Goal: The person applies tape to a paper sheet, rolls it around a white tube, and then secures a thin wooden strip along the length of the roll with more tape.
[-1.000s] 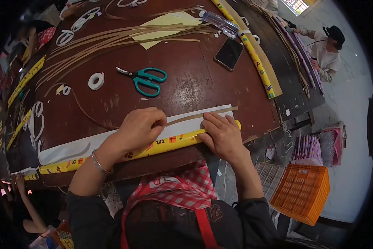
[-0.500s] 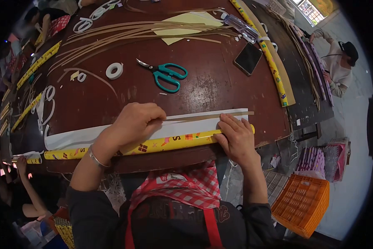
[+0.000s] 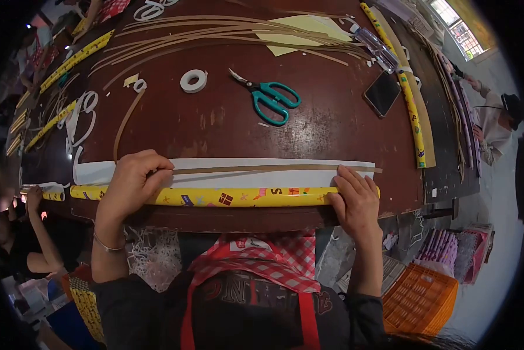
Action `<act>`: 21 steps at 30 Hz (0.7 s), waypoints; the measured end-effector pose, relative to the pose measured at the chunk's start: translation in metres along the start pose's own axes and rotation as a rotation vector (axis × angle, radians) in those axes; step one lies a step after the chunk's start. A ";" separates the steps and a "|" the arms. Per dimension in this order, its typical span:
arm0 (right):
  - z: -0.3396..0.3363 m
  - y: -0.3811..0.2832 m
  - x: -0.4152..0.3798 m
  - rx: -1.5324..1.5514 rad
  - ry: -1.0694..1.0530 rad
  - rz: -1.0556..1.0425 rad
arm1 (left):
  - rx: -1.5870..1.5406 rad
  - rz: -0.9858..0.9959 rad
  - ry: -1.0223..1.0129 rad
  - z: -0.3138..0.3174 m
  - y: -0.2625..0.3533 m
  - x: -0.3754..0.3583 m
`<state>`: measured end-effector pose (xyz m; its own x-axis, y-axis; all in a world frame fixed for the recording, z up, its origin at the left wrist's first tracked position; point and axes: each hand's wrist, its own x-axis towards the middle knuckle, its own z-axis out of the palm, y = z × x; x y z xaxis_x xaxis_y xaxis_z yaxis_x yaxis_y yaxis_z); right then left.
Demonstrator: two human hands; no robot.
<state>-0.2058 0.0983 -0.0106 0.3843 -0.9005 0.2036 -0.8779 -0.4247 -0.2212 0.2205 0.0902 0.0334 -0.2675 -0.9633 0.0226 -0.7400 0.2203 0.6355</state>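
A roll of yellow patterned wrapping paper (image 3: 253,197) lies along the table's near edge, with its white underside (image 3: 227,181) spread out behind it. Along that white sheet runs a thin brown strip (image 3: 262,169). My left hand (image 3: 135,181) pinches the strip between thumb and curled fingers, above the left part of the roll. At the right end, my right hand (image 3: 357,198) lies over the strip and the roll, fingertips on the strip and thumb against the roll. What is under its palm is hidden.
Beyond the paper are scissors (image 3: 272,100), a white tape roll (image 3: 193,81), a phone (image 3: 382,94), a tape dispenser (image 3: 377,49) and several brown strips (image 3: 215,29). An orange crate (image 3: 422,300) stands at lower right. Other people work at left and far right.
My left hand has slid left along the strip, away from my right hand, and more of the strip shows. My right hand stays at the roll's right end. The view has shifted.
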 end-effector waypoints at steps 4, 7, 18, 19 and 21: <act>-0.002 0.000 0.000 -0.027 -0.017 -0.010 | 0.021 -0.085 -0.024 0.000 -0.001 -0.005; -0.002 0.000 0.000 -0.032 -0.022 -0.012 | 0.099 -0.085 0.023 0.005 -0.009 -0.003; -0.003 -0.001 0.001 -0.034 -0.024 -0.004 | 0.080 -0.226 -0.017 -0.007 -0.017 0.002; -0.004 -0.001 0.001 -0.043 -0.026 0.001 | 0.083 -0.233 -0.014 -0.008 -0.019 0.001; -0.004 -0.002 0.002 -0.039 -0.033 0.002 | 0.119 -0.229 0.005 -0.010 -0.021 0.000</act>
<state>-0.2046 0.0978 -0.0056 0.3910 -0.9044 0.1710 -0.8891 -0.4192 -0.1840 0.2423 0.0837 0.0272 -0.0816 -0.9909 -0.1074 -0.8481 0.0125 0.5296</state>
